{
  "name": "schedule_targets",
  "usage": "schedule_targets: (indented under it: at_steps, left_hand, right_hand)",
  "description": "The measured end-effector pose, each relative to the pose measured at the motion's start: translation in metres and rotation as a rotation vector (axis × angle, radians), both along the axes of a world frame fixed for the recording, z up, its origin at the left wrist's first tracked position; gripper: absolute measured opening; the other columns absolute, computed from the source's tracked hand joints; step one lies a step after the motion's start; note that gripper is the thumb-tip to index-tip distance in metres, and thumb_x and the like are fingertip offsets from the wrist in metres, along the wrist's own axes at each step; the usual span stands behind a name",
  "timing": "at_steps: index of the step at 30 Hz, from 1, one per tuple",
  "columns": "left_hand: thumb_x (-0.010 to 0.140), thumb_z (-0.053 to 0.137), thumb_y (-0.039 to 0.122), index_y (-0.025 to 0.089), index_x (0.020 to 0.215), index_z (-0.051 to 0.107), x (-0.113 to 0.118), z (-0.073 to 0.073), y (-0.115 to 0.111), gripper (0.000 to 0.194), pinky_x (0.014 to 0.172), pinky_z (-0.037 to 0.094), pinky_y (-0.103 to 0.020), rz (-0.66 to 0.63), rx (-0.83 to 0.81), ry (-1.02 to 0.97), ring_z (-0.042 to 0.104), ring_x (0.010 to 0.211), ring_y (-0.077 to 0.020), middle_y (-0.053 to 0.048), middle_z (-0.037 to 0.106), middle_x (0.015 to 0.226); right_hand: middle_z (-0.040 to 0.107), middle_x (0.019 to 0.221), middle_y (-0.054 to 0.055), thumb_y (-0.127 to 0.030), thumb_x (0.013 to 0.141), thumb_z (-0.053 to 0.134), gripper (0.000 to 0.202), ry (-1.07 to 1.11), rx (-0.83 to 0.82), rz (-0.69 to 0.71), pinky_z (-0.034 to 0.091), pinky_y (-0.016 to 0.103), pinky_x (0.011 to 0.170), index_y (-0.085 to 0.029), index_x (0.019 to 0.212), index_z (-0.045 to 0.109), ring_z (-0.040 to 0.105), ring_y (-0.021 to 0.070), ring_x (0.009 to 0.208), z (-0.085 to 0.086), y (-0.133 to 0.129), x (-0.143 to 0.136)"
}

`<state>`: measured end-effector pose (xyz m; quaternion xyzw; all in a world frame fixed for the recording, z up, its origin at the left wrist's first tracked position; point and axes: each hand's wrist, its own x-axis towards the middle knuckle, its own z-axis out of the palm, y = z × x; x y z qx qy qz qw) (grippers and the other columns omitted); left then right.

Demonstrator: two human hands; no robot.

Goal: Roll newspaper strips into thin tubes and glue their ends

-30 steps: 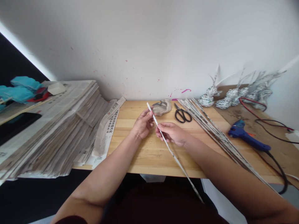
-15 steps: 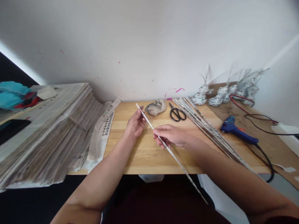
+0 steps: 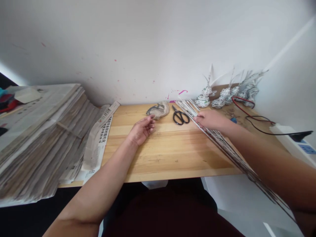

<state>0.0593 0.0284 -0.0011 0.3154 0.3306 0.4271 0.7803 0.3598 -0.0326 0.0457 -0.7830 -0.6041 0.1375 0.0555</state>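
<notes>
My left hand (image 3: 142,130) hovers palm up over the wooden table, fingers loosely curled and apart, holding nothing. Just beyond its fingertips lies a crumpled beige cloth-like bundle (image 3: 161,110) with a dark strip on it. On the right, my right hand (image 3: 208,120) pinches a thin rolled newspaper stick at the bundle of newspaper sticks (image 3: 228,146). Which stick it holds is hard to separate from the rest. Black-handled scissors (image 3: 181,117) lie between the two hands, near the far ends of the sticks.
A tall stack of newspapers (image 3: 49,141) fills the left side, with cut newspaper strips (image 3: 97,141) beside it. Woven newspaper figures (image 3: 223,97) stand at the back right. A red and black cable (image 3: 256,118) runs to a white power strip (image 3: 293,138). My right arm hides most of the glue gun.
My right hand has carried the newspaper stick rightward from in front of me to the bundle. My left hand has let go of the stick. The view has shifted slightly right.
</notes>
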Motion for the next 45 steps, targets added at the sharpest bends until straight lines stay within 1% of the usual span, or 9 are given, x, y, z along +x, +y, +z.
schedule_targets:
  at_steps: [4, 9, 14, 19, 25, 28, 32, 39, 45]
  left_hand:
    - [0.087, 0.061, 0.017, 0.010, 0.107, 0.068, 0.000, 0.001, 0.000, 0.022, 0.050, 0.051, -0.017, 0.005, 0.000, 0.000, 0.063, 0.057, -0.0086, -0.004, 0.067, 0.075]
    - [0.086, 0.062, 0.018, 0.010, 0.107, 0.068, 0.001, 0.001, 0.000, 0.023, 0.050, 0.051, -0.017, -0.001, 0.004, 0.005, 0.063, 0.057, -0.0086, -0.004, 0.067, 0.076]
    - [0.087, 0.061, 0.018, 0.011, 0.107, 0.068, 0.000, 0.002, 0.000, 0.022, 0.050, 0.051, -0.017, 0.006, -0.010, 0.012, 0.063, 0.057, -0.0081, -0.003, 0.067, 0.075]
    - [0.088, 0.060, 0.018, 0.012, 0.106, 0.068, 0.000, 0.001, 0.000, 0.021, 0.049, 0.050, -0.017, 0.001, 0.004, 0.016, 0.062, 0.056, -0.0083, -0.003, 0.067, 0.076]
    - [0.088, 0.060, 0.019, 0.011, 0.106, 0.068, 0.001, -0.002, 0.002, 0.021, 0.049, 0.049, -0.017, 0.026, 0.011, 0.019, 0.062, 0.056, -0.0080, -0.003, 0.067, 0.074]
    - [0.088, 0.060, 0.020, 0.012, 0.101, 0.068, -0.001, -0.003, 0.006, 0.017, 0.046, 0.046, -0.015, 0.133, 0.017, 0.010, 0.059, 0.052, -0.0064, 0.000, 0.064, 0.069]
    - [0.087, 0.061, 0.023, 0.014, 0.090, 0.065, -0.002, -0.002, 0.009, 0.010, 0.041, 0.039, -0.014, 0.298, 0.021, -0.022, 0.053, 0.046, -0.0047, 0.003, 0.058, 0.062]
    - [0.079, 0.071, 0.040, 0.015, 0.072, 0.057, 0.000, 0.001, 0.007, 0.030, 0.042, 0.038, -0.017, 0.310, 0.023, -0.009, 0.051, 0.046, -0.0063, 0.003, 0.055, 0.056]
    - [0.069, 0.076, 0.052, 0.017, 0.065, 0.051, -0.001, 0.007, 0.004, 0.044, 0.043, 0.034, -0.018, 0.306, 0.057, -0.016, 0.049, 0.045, -0.0065, 0.004, 0.052, 0.054]
  right_hand:
    - [0.073, 0.080, 0.011, -0.037, 0.084, 0.058, 0.026, -0.253, 0.138, 0.068, 0.039, 0.029, 0.060, -0.016, 0.084, 0.074, 0.065, 0.0226, 0.075, -0.002, 0.008, 0.013]
    - [0.074, 0.093, 0.010, -0.041, 0.087, 0.051, 0.034, -0.241, 0.194, 0.101, 0.041, 0.030, 0.067, -0.018, 0.099, 0.073, 0.065, 0.0232, 0.084, 0.011, 0.003, 0.004]
    - [0.073, 0.101, 0.012, -0.053, 0.083, 0.055, 0.049, -0.307, 0.133, 0.184, 0.043, 0.032, 0.073, -0.016, 0.112, 0.067, 0.065, 0.0265, 0.093, 0.014, -0.004, -0.005]
    - [0.072, 0.097, 0.015, -0.051, 0.084, 0.054, 0.040, -0.384, 0.012, 0.161, 0.042, 0.033, 0.069, -0.016, 0.094, 0.070, 0.065, 0.0288, 0.091, 0.006, -0.006, -0.010]
    - [0.073, 0.092, 0.013, -0.047, 0.084, 0.057, 0.032, -0.222, 0.071, 0.356, 0.044, 0.033, 0.070, -0.018, 0.087, 0.072, 0.066, 0.0268, 0.087, 0.001, 0.002, -0.081]
    - [0.073, 0.091, 0.014, -0.047, 0.087, 0.055, 0.035, -0.129, 0.075, 0.481, 0.046, 0.034, 0.071, -0.018, 0.086, 0.073, 0.067, 0.0275, 0.087, -0.007, 0.012, -0.129]
    - [0.073, 0.094, 0.015, -0.029, 0.091, 0.047, 0.028, -0.064, 0.129, 0.525, 0.045, 0.033, 0.069, -0.015, 0.088, 0.072, 0.067, 0.0262, 0.085, -0.019, 0.021, -0.170]
    - [0.073, 0.093, 0.011, -0.028, 0.094, 0.042, 0.027, 0.005, 0.250, 0.502, 0.044, 0.032, 0.069, -0.017, 0.095, 0.067, 0.067, 0.0234, 0.083, -0.037, 0.020, -0.179]
    - [0.071, 0.084, 0.009, -0.029, 0.090, 0.049, 0.018, -0.053, 0.381, 0.592, 0.036, 0.030, 0.062, -0.018, 0.089, 0.063, 0.065, 0.0218, 0.077, -0.041, 0.020, -0.172]
